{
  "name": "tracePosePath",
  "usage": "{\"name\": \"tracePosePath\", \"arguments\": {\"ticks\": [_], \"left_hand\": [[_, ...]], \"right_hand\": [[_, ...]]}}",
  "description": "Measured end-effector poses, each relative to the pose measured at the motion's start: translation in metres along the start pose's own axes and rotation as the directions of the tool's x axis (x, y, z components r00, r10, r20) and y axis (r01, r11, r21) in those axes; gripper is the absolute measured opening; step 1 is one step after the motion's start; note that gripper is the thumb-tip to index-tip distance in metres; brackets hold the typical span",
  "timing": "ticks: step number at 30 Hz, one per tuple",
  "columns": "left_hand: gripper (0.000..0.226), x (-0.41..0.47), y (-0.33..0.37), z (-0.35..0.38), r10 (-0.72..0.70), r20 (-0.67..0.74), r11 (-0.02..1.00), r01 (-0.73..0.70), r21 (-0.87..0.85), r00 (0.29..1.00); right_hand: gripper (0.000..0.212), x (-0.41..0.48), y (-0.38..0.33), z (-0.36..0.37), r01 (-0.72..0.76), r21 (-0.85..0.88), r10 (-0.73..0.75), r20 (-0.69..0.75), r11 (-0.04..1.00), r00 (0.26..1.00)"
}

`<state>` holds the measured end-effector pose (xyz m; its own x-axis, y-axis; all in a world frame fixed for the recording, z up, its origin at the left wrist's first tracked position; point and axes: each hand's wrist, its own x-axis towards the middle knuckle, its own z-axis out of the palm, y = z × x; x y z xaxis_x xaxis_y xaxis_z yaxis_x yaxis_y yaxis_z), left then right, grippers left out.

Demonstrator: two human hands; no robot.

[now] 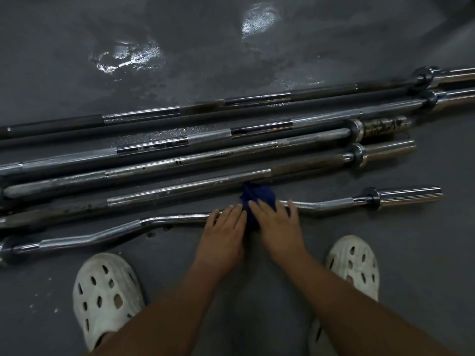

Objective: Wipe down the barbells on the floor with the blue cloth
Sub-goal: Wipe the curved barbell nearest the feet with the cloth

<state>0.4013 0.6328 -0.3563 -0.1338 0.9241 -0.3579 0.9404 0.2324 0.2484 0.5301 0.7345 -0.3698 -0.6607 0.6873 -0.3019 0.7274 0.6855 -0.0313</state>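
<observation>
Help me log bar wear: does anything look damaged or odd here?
Yes. The third bar from the top has dark specks along its shaft, and its sleeve is blotched with rust-like patches, unlike the shiny sleeves nearby.

Dim scene; overhead glare patches on floor (133, 56); wide-angle bending at edges; slightly soft, grainy.
</observation>
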Motion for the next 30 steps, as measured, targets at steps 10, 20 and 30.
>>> {"name": "tracePosePath", "arguments": {"ticks": [10,20,30], "left_hand": [[0.074,-0.022,-0.007,0.002,0.049,-0.024,0.998,-0.048,0.036,0.998],[0.075,-0.029,-0.003,0.004,-0.071,0.000,0.997,0.071,0.014,0.997],[0.069,-0.022,0.002,0.009,-0.106,0.033,0.994,0.105,0.015,0.994]], "right_hand": [[0.058,0.000,0.000,-0.018,-0.033,0.056,0.029,0.074,0.998,0.997],[0.048,0.013,0.013,-0.029,-0.300,0.300,0.257,0.174,0.905,0.951],[0.033,0.011,-0.048,-0.014,-0.512,0.847,0.688,0.458,-0.145,0.563]]}}
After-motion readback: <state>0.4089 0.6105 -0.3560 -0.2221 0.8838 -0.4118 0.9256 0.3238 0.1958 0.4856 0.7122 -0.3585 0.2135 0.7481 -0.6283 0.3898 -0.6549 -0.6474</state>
